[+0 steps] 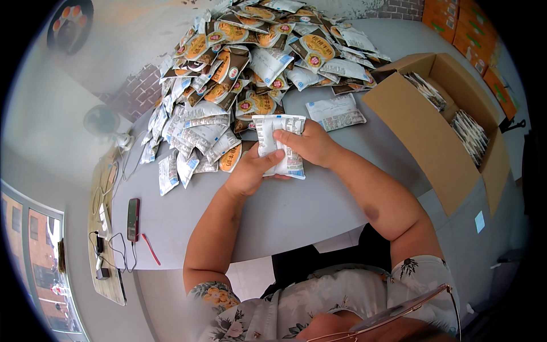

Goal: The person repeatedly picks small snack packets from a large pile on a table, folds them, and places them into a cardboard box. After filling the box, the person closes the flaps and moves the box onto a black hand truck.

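Note:
Between my two hands is a white food packet (pixel 280 126), its printed back side facing up, held just over the grey table. My left hand (pixel 250 170) grips its lower left part, with the thumb lying across the front. From the right, my right hand (pixel 313 145) holds it with the thumb pressed on its middle; the other fingers are hidden behind it. Beyond my hands rises a big heap of similar packets (pixel 259 68), some brown and orange side up, some white side up. A single white packet (pixel 336 113) lies flat to the right of the heap.
An open cardboard box (pixel 424 131) on the right holds rows of packets (pixel 470 137) standing on edge. On the table's left lie a phone (pixel 133 219) with a cable and a thin red strip (pixel 151 249). Orange cartons (pixel 470 40) are stacked at the far right.

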Motion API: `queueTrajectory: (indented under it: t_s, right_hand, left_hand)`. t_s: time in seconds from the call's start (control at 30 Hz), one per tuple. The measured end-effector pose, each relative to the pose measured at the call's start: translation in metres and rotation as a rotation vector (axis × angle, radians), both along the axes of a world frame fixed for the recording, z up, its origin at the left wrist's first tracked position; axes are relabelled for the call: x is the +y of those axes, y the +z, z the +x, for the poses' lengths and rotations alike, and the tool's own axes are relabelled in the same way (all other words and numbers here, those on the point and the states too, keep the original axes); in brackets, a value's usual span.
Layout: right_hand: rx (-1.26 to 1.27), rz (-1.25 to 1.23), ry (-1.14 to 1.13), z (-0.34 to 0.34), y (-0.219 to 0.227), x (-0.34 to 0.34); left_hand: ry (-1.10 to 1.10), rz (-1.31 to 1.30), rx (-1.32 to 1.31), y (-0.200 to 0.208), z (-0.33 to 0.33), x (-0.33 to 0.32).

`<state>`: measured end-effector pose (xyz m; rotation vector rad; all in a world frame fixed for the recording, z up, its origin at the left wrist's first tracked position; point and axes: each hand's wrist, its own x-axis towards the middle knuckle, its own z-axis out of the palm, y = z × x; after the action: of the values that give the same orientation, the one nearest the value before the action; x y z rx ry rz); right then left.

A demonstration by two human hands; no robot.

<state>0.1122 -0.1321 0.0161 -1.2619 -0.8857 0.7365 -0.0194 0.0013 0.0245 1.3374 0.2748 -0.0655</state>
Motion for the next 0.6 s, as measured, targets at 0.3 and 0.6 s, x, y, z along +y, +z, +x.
queueTrajectory:
  t_s: [0.3, 0.6]
  right_hand:
    - [-0.235, -0.165, -0.209, 0.008, -0.002, 0.003]
    - [-0.412, 0.157, -0.236, -0.025, -0.001, 0.008]
  left_hand:
    - [0.218, 0.170, -0.135, -0.003, 0.004, -0.014]
    - [0.401, 0.955, -0.374, 0.007, -0.001, -0.017]
